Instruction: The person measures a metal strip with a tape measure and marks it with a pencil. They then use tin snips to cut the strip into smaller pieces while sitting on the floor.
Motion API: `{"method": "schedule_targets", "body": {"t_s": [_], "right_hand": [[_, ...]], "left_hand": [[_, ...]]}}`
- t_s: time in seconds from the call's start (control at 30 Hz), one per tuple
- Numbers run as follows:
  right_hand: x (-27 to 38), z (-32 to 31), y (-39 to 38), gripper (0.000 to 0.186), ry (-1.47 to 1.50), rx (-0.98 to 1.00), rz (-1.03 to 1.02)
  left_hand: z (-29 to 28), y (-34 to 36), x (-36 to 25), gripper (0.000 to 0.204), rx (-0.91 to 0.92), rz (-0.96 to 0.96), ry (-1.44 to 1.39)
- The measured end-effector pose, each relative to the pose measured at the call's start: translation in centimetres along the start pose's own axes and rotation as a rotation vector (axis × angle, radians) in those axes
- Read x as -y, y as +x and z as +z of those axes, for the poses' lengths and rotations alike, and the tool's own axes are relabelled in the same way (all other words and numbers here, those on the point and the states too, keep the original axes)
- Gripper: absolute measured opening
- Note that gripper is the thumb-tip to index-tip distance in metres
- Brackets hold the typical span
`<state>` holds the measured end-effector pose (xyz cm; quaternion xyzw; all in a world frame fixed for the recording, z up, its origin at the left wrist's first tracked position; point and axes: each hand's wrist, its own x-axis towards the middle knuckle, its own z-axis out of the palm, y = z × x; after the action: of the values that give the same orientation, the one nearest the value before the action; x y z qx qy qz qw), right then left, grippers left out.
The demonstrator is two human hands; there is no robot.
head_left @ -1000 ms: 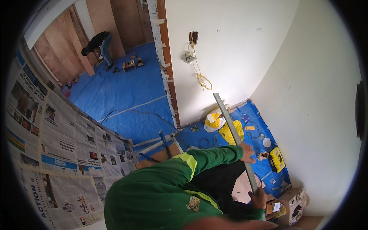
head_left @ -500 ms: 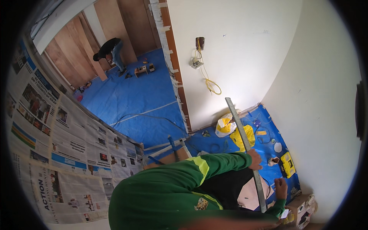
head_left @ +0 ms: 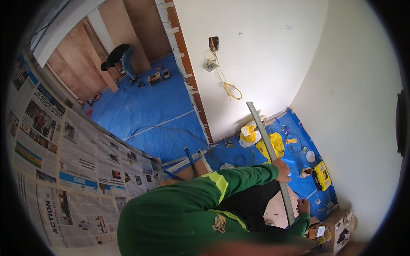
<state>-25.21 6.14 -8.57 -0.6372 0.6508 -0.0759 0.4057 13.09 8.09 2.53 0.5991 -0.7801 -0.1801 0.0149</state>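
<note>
My left hand (head_left: 282,169) is wrapped round a long grey straight bar (head_left: 265,137), which slopes from near the white wall down past my green sleeve. A small blue-and-white thing shows at that hand's fingers. My right hand (head_left: 303,206) is just right of the bar's lower part, apart from it, its fingers curled; whatever it holds, if anything, is too small to make out. Beneath the bar lies a pale board (head_left: 277,207), partly hidden by dark cloth and my arm.
Yellow bags (head_left: 273,145), a yellow case (head_left: 322,175) and boxes (head_left: 335,230) lie on blue floor sheeting. Cables hang from a wall opening (head_left: 213,43). Newspaper (head_left: 77,158) covers the left surface. Another person (head_left: 119,57) bends beside plywood panels (head_left: 128,25) in the adjoining room.
My right hand gripped the bar's lower end a second ago; it has since let go and moved right of it. The bar's top has shifted right in the picture, as has the background.
</note>
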Motion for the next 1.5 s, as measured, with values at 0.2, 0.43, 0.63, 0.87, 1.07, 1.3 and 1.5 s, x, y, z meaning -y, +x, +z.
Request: {"method": "schedule_targets", "body": {"t_s": [0.2, 0.43, 0.63, 0.87, 1.07, 1.3, 1.5], "right_hand": [[1.4, 0.2, -1.8, 0.043, -0.352, 0.236, -0.055], [2.8, -0.6, -2.9, 0.040, -0.147, 0.213, 0.115], [3.3, -0.1, -2.4, 0.040, -0.143, 0.227, 0.155], [1.6, -0.1, -1.7, 0.040, -0.050, 0.257, 0.141], [1.0, -0.2, -1.7, 0.040, -0.024, 0.231, 0.138], [0.7, -0.2, -1.9, 0.039, -0.037, 0.217, 0.144], [0.7, -0.3, -2.4, 0.039, -0.061, 0.177, 0.153]], "left_hand": [[0.0, -0.4, -0.1, 0.058, -0.065, 0.017, 0.023], [-0.5, -0.4, 0.0, 0.070, -0.017, 0.049, -0.006], [0.0, -0.2, 0.0, 0.070, -0.004, 0.044, 0.043], [0.7, 0.1, -0.5, 0.058, -0.077, 0.036, 0.099], [0.7, 0.3, -0.7, 0.056, -0.076, 0.033, 0.109], [0.4, 0.0, -0.6, 0.056, -0.087, 0.034, 0.094], [0.3, -0.1, -0.7, 0.056, -0.065, 0.005, 0.021]]}}
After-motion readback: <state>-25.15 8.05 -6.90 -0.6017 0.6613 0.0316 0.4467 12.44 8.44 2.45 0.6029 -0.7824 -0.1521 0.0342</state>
